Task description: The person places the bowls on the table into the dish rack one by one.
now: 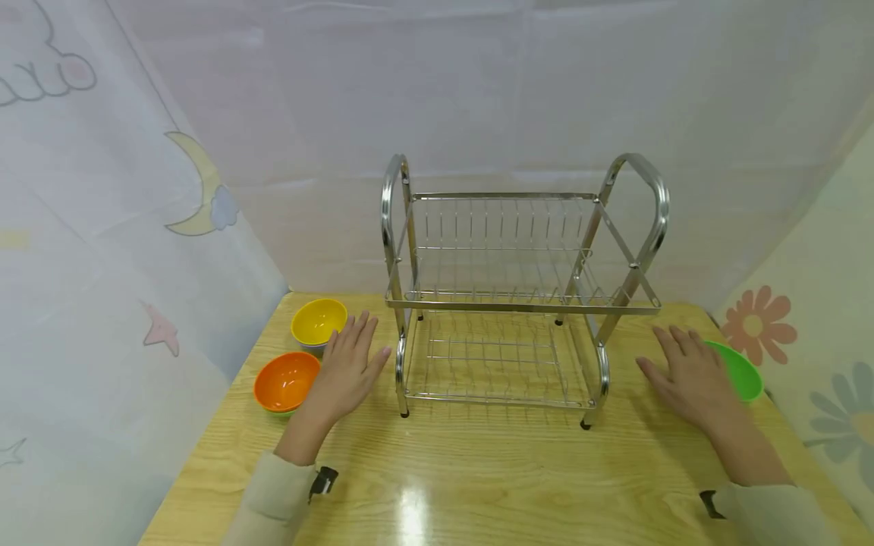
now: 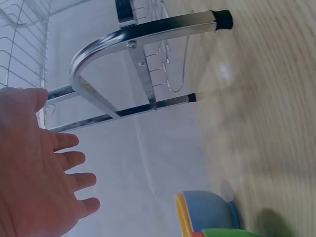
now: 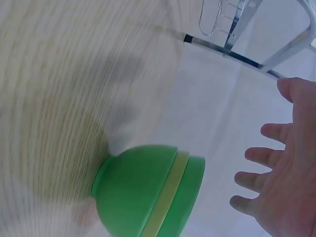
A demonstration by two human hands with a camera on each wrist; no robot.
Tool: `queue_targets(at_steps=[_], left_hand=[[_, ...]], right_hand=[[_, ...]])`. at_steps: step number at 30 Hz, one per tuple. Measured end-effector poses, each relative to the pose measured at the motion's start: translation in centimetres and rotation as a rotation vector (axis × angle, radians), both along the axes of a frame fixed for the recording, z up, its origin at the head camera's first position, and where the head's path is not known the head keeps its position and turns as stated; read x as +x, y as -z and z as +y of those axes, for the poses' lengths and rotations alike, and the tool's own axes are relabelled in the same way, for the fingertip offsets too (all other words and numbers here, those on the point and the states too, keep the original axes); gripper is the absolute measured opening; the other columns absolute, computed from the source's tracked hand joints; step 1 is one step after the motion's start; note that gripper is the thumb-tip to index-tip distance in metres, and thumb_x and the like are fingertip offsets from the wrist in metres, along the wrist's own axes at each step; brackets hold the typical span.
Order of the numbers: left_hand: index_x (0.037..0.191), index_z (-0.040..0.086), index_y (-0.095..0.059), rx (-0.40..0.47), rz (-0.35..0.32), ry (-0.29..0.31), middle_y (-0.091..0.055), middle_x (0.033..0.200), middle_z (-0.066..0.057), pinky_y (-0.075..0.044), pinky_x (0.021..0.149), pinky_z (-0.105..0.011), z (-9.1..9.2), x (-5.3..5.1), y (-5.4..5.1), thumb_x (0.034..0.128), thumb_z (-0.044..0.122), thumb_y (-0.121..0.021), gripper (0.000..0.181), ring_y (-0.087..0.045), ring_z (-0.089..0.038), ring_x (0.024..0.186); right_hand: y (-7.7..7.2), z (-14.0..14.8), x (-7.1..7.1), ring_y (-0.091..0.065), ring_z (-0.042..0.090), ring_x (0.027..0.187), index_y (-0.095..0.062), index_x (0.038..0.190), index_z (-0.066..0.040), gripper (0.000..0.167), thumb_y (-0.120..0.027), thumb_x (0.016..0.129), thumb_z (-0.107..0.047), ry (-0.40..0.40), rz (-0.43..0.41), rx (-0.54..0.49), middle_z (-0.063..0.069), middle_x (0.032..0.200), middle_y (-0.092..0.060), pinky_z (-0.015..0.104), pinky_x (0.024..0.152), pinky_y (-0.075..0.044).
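A two-tier metal dish rack (image 1: 505, 307) stands on the wooden table. My left hand (image 1: 347, 371) hovers with straight, spread fingers between the rack and the bowls on the left, holding nothing. Beside it sit a yellow bowl (image 1: 319, 321) over a blue-grey one (image 2: 207, 211), and an orange bowl (image 1: 287, 381) with a green one under it. Over on the right, my right hand (image 1: 696, 375) is also spread and holds nothing. It partly covers a green bowl (image 1: 740, 371); the right wrist view shows stacked green bowls (image 3: 138, 190) with a yellow rim between them.
The wooden table (image 1: 478, 485) has edges running along both sides. A pale cloth backdrop (image 1: 478, 91) hangs behind and at the sides, printed with a moon (image 1: 201, 182) and flowers. Black straps show at both cuffs.
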State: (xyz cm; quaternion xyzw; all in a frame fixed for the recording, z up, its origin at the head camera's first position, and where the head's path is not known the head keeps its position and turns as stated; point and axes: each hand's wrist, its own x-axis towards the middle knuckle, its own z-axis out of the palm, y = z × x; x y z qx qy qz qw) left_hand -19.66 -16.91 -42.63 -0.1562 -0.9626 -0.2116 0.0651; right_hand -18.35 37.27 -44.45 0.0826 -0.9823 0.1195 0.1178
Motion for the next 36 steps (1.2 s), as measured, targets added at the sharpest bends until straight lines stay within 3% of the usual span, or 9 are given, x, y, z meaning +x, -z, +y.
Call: queue_targets(at_steps=[8, 22, 29, 36], left_hand=[[0.16, 0.004, -0.025, 0.012, 0.034, 0.011, -0.016, 0.168, -0.016, -0.006, 0.123, -0.062, 0.2, -0.1, -1.8, 0.1087, 0.052, -0.032, 0.071, -0.007, -0.037, 0.156], [0.161, 0.005, -0.021, 0.053, 0.087, 0.031, -0.015, 0.168, -0.017, -0.005, 0.123, -0.06, 0.1, -0.5, -4.9, 0.1084, 0.05, -0.036, 0.071, -0.008, -0.039, 0.155], [0.161, 0.004, -0.02, 0.062, 0.113, 0.048, -0.012, 0.169, -0.015, -0.005, 0.124, -0.057, -0.2, -0.8, -7.2, 0.108, 0.052, -0.035, 0.073, -0.006, -0.037, 0.156], [0.162, 0.005, -0.016, 0.028, 0.13, 0.06, -0.009, 0.17, -0.014, -0.005, 0.124, -0.058, -0.3, -1.0, -9.4, 0.1075, 0.053, -0.035, 0.075, -0.005, -0.038, 0.156]], right_hand=[[0.1, 1.8, 0.5, -0.017, 0.064, 0.139, -0.023, 0.156, 0.007, 0.074, -0.045, 0.107, -0.044, 0.021, -0.009, -0.003, 0.042, 0.152, -0.025, 0.077, 0.107, -0.017], [0.5, 4.6, 1.1, -0.03, 0.068, 0.125, -0.031, 0.15, 0.01, 0.072, -0.052, 0.104, -0.042, 0.044, 0.019, -0.003, 0.045, 0.145, -0.03, 0.081, 0.092, -0.026], [0.6, 5.8, 1.4, -0.025, 0.068, 0.128, -0.029, 0.151, 0.008, 0.074, -0.051, 0.104, -0.045, 0.086, -0.035, -0.017, 0.044, 0.15, -0.024, 0.082, 0.094, -0.022], [0.6, 6.8, 1.3, -0.026, 0.069, 0.123, -0.022, 0.153, 0.011, 0.083, -0.053, 0.103, -0.047, 0.112, -0.059, -0.02, 0.046, 0.145, -0.027, 0.08, 0.091, -0.024]])
